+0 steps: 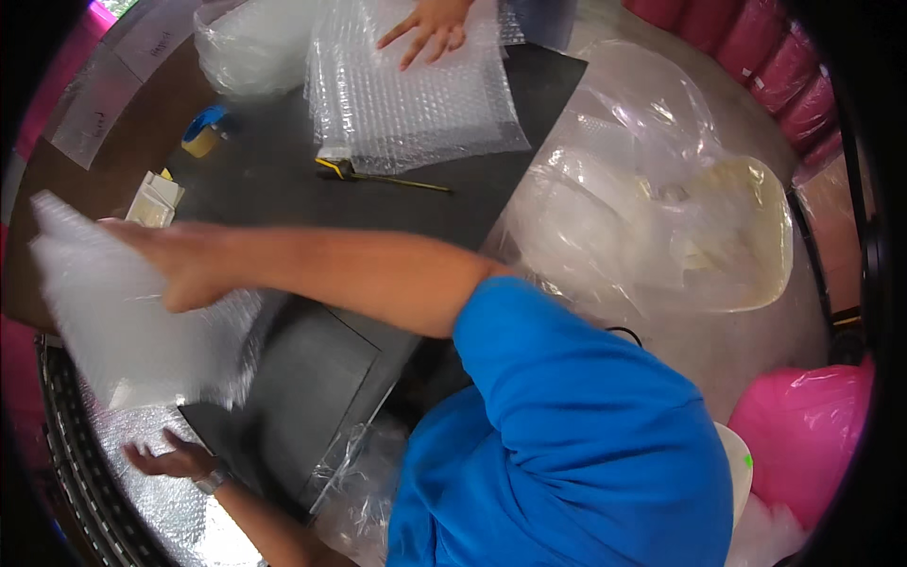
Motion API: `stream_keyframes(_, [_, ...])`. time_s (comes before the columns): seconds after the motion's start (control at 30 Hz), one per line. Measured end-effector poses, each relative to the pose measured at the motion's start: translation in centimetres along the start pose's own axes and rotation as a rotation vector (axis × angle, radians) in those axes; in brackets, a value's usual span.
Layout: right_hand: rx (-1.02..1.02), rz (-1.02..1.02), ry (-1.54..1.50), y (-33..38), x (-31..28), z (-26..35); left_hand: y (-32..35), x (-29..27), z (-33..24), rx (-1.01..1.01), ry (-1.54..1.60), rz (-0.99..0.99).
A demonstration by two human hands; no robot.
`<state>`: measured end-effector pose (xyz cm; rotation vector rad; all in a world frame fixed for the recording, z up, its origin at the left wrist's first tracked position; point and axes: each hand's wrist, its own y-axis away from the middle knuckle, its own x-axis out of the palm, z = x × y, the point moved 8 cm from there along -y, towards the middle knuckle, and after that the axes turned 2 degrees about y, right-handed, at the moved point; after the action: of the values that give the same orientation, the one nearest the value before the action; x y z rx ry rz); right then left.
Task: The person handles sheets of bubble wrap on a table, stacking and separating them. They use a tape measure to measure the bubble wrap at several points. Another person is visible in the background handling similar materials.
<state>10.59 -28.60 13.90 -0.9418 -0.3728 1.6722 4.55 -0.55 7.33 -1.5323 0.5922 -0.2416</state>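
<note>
Right hand (194, 267) is closed on bubble wrap (123, 312) by its upper part, at the left side of the worktop (250, 180); blur hides the exact finger placement and whether there is one sheet or several. The left hand (179, 461) is bare, fingers spread, below the wrap's lower end and over silver sheeting (142, 430) beside the near left corner. Nothing visible is in its grasp.

As I judge it, the step in hand is handling this loose wrap at the left side with the right hand alone. The next move probably calls for the left hand to take the slack lower edge, so that the layers lie flat and do not fold or slide apart.

Toward the far edge, a co-worker's hand (435, 28) presses flat on a stack of bubble sheets (411, 109), apart from the held piece. A tape measure (335, 168) lies just beside that stack's near edge with its blade out. Nearer the left edge sit a tape roll (200, 137) and a small pale block (154, 201), the latter near the right hand.
</note>
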Motion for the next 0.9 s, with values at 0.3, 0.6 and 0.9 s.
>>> stream_keyframes(0.3, [-0.205,0.762,0.496,-3.5,1.1,10.0,2.7,-0.2,10.4,-0.871,0.786,-0.063])
stream_keyframes(0.6, [-0.129,0.673,0.840,-2.5,2.4,7.5,7.2,4.6,5.7,-0.726,0.976,0.415])
stream_keyframes(0.9, [-0.006,0.742,0.899,-4.1,3.5,6.0,3.7,3.7,1.8,-0.745,0.806,0.451])
